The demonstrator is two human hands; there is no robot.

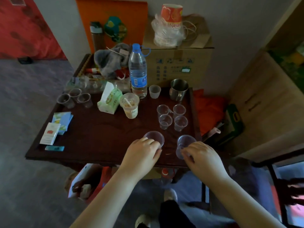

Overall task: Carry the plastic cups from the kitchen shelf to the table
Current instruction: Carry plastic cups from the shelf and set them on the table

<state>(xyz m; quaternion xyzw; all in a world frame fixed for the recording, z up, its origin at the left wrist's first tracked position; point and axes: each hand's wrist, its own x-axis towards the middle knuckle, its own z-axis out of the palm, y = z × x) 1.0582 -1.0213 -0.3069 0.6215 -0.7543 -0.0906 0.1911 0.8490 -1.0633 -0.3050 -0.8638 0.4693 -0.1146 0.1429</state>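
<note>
plastic cups: 2 are gripped upright at the near worktop [98,137] edge, the left cup [154,139] by left hand [143,153] fingers, the right cup [184,144] by right hand [202,155] fingers.

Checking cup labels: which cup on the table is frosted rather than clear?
The frosted cup standing between the water bottle and the steel mug; the others are see-through.

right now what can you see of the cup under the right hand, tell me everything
The cup under the right hand is a small clear plastic cup, thin-walled and faintly purple-tinted, tapering toward its base. It looks empty. It tilts slightly, rim toward the camera's left, at the near right part of the dark table. The right hand covers its near side, fingers on the wall, so the base is partly hidden and I cannot tell if it rests fully on the table. It stands apart from the cup at the left hand.
</note>
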